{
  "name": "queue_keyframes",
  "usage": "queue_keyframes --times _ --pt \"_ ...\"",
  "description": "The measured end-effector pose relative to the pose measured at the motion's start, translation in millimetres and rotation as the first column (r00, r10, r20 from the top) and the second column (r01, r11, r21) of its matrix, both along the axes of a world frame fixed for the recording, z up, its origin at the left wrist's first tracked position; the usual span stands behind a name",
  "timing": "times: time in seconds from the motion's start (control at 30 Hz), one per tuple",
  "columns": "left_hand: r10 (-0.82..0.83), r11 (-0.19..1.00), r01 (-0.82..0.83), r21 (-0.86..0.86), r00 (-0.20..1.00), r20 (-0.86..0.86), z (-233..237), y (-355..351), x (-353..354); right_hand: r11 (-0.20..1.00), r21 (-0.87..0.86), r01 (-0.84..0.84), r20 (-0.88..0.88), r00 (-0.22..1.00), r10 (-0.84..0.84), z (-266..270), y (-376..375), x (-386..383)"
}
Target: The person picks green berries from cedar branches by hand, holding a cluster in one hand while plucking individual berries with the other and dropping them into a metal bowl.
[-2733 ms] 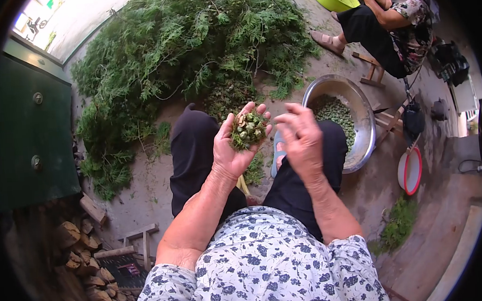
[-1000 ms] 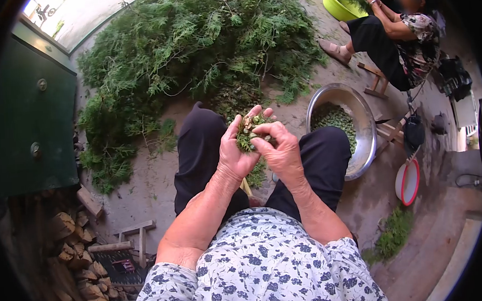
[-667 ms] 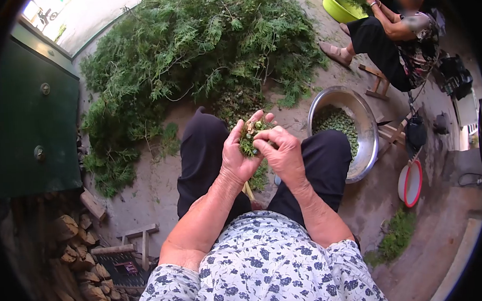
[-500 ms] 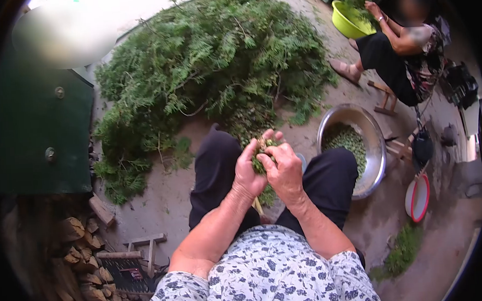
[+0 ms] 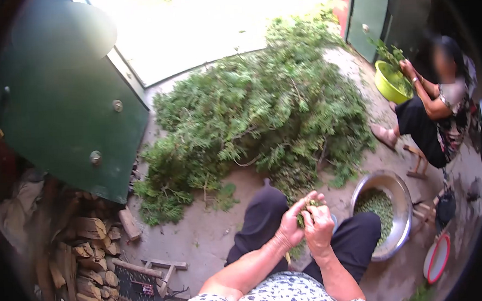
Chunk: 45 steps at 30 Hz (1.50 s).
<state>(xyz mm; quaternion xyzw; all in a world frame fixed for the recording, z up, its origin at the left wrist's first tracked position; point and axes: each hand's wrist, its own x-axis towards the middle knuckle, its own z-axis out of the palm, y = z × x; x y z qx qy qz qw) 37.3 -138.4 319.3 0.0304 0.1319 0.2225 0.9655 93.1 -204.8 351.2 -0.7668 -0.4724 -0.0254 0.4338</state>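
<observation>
Fingers of the right hand [image 5: 319, 228] are bent in against a green clump [image 5: 301, 220]; whether they pinch a single piece cannot be told, as the knuckles cover it. The left hand [image 5: 292, 228] is cupped, holding the clump in its palm, between the left knee [image 5: 265, 201] and right knee [image 5: 368, 230]. For sound work, the palm is best held hollow and directly beneath, to catch loose bits; small, light pinches should avoid crushing. The metal basin [image 5: 402, 218], containing small green pieces [image 5: 376, 211], stands on the floor [image 5: 196, 237] just beside the right knee: a short reach should suffice, and leafy scraps are better kept out. Beyond the knees lies a heap of leafy branches [image 5: 272, 116], apart from the hands.
</observation>
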Motion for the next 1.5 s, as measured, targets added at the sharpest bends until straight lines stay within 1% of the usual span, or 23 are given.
queue_keyframes --times 0.17,0.3,0.47,0.63,0.67,0.7,0.73,0.77,0.8,0.87,0.9,0.93,1.0,1.03,1.07,1.13,1.2,1.23,1.27,1.33,1.4,1.47,1.5 --pt "-0.029 0.999 0.030 -0.039 0.999 0.025 1 1 -1 1.000 -0.022 0.019 -0.101 0.995 -0.021 3 0 -2" --pt "-0.027 1.000 0.027 -0.001 1.000 -0.014 3 1 -4 0.999 0.040 0.015 -0.043 0.999 -0.013 -5 1 -2" --pt "-0.008 1.000 0.008 0.000 1.000 -0.021 6 1 -6 0.999 0.034 0.007 -0.070 0.998 -0.004 -5 2 -2" --pt "-0.008 0.998 0.013 -0.063 0.997 0.074 -1 3 -6 0.998 0.043 -0.045 -0.309 0.949 0.056 0 -4 3" --pt "-0.007 0.998 0.012 -0.064 0.997 0.074 -1 5 -6 0.998 0.043 -0.047 -0.309 0.949 0.058 2 -6 6" --pt "0.002 0.998 0.000 -0.055 1.000 0.024 1 7 -6 0.994 0.082 -0.073 -0.616 0.780 0.108 3 -7 9" --pt "0.010 0.998 -0.012 -0.055 1.000 -0.029 1 6 -5 0.990 0.118 -0.083 -0.847 0.512 0.144 6 -11 11" --pt "-0.007 1.000 0.007 -0.012 1.000 0.028 -15 8 -6 0.975 0.219 -0.046 -0.928 0.299 0.223 21 -11 9" --pt "-0.048 0.999 0.048 -0.015 0.997 -0.058 0 7 -10 0.960 0.277 -0.044 -0.955 0.095 0.280 22 -12 15" --pt "-0.027 0.999 0.028 -0.029 0.998 0.059 -19 6 -7 0.898 0.423 0.120 -0.892 -0.123 0.436 28 -11 10" --pt "-0.072 0.997 0.070 0.021 0.982 0.174 -21 6 -12 0.874 0.482 0.061 -0.857 -0.173 0.485 19 -16 16" --pt "-0.045 0.999 0.045 -0.003 0.999 -0.005 -4 3 -11 0.884 0.466 0.043 -0.859 -0.216 0.463 16 -17 19" --pt "-0.043 0.995 0.030 -0.099 0.991 -0.130 1 2 -6 0.912 0.410 0.035 -0.895 -0.179 0.409 18 -18 18" --pt "-0.092 0.995 0.098 -0.035 0.986 0.136 -5 7 -11 0.915 0.400 0.058 -0.902 -0.152 0.404 24 -19 19" --pt "-0.087 0.995 0.093 -0.035 0.987 0.138 -13 9 -7 0.915 0.400 0.053 -0.902 -0.153 0.403 32 -21 24" --pt "-0.013 0.996 0.006 -0.092 0.997 -0.078 3 7 -9 0.942 0.330 0.056 -0.943 0.068 0.326 44 -33 41" --pt "-0.017 0.999 0.013 -0.050 0.998 -0.068 -2 9 -10 0.881 0.416 0.228 -0.905 0.201 0.375 48 -47 63" --pt "-0.019 0.999 0.016 -0.052 0.998 -0.057 -4 6 -11 0.872 0.398 0.287 -0.901 0.301 0.312 45 -56 79" --pt "-0.022 0.998 0.019 -0.055 0.999 -0.045 -5 5 -11 0.857 0.384 0.344 -0.887 0.395 0.240 39 -69 99" --pt "-0.016 0.998 0.014 -0.061 0.999 -0.039 -3 4 -11 0.804 0.350 0.480 -0.868 0.490 0.086 19 -100 143" --pt "-0.009 0.997 0.005 -0.080 0.999 -0.052 -1 5 -11 0.761 0.285 0.583 -0.778 0.605 -0.172 -3 -129 184" --pt "-0.010 0.997 0.007 -0.083 0.999 -0.038 -3 6 -10 0.747 0.212 0.631 -0.503 0.726 -0.470 -38 -165 227" --pt "-0.012 0.996 0.009 -0.094 1.000 -0.028 -4 5 -11 0.705 0.140 0.695 -0.372 0.697 -0.613 -35 -170 230"
